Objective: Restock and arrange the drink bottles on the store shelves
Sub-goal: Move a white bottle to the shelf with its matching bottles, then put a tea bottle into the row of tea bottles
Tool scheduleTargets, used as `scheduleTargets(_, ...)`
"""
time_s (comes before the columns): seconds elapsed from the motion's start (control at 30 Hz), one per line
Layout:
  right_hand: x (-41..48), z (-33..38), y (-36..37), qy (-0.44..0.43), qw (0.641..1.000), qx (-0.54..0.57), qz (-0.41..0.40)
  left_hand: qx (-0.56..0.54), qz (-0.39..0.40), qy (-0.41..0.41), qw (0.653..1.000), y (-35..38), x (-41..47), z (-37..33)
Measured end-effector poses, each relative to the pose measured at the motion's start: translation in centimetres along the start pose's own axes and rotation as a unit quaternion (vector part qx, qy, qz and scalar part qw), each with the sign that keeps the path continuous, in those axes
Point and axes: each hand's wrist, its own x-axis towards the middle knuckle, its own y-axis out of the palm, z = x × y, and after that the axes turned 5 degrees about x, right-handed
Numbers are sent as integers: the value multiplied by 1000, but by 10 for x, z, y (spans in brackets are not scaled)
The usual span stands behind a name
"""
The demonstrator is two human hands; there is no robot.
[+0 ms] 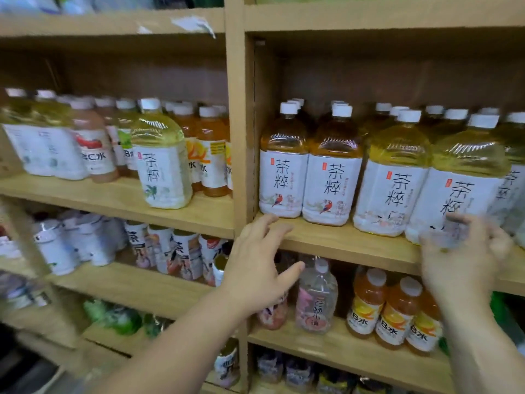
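Wooden store shelving point(235, 155) fills the view, split by an upright post into a left and a right bay, several tiers high. On the right bay's middle shelf stands a front row of large tea bottles point(333, 172) with white caps and white labels, two amber on the left and pale yellow ones to their right, with more rows behind. One more pale tea bottle point(162, 160) stands alone near the front edge of the left bay, among smaller juice bottles. Lower shelves hold smaller drinks, including orange bottles point(393, 311) at lower right.

The left hand point(255, 268) hovers open, fingers spread, just below the shelf edge near the leftmost amber bottle, holding nothing. The right hand point(466, 251) is blurred in front of the rightmost yellow bottle; whether it grips anything cannot be told.

These full bottles are probably heavy, with smooth, slightly yielding plastic walls. The labelled middle or the narrower shoulder looks the surest place to hold.
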Motion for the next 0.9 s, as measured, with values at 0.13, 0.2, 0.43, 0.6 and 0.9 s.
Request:
scheduleTargets(0.13, -39, 55, 24, -75, 995, 51, -47, -40, -28, 9, 999, -22, -6, 28)
scheduleTargets(0.2, -59, 93, 44, -123, 988, 74, -49, -53, -59, 25, 996, -39, -9, 48)
scheduleTargets(0.43, -123, 212, 119, -232, 954, 185, -36, -85, -211, 66, 972, -109, -6, 149)
scheduleTargets(0.6, -147, 267, 174, -237, 946, 211, 71, -151, -216, -15, 965, -134, 4, 221)
scheduleTargets(0.9, -152, 291, 264, -12, 899, 328, 291, -320, -13, -75, 944, -124, 42, 283)
